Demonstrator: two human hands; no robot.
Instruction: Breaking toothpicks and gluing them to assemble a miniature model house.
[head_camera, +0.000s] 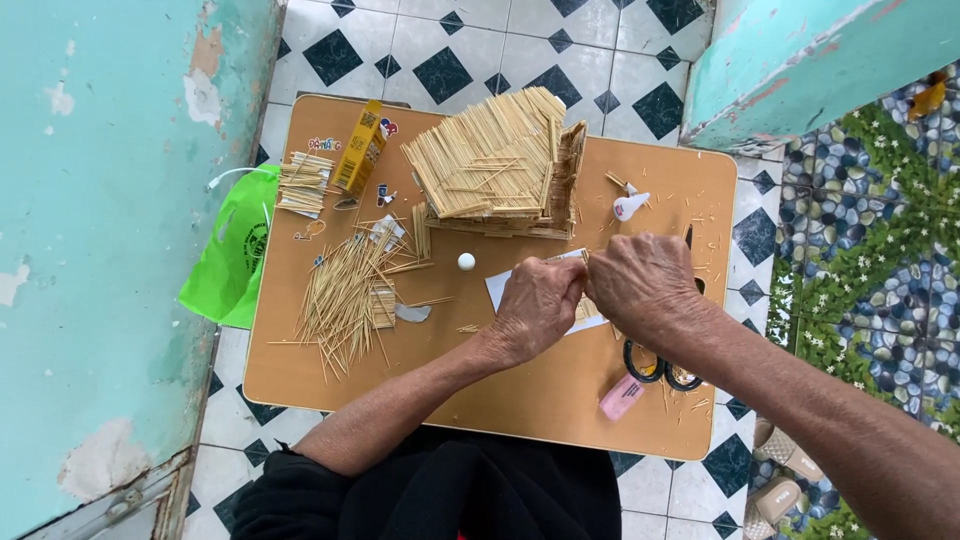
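Desk, tan, rounded corners. I log, left to right: green bag; loose toothpicks; yellow box; toothpick house, ribbed; white bead. My left hand and right hand pinch a stick panel over white paper, grip closed. Glue bottle; black scissors partly under wrist; pink eraser.

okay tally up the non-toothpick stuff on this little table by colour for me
Yellow: 1, the box
White: 3, the glue bottle, the small ball, the paper sheet
Pink: 1, the small case
Black: 1, the scissors
Total: 6
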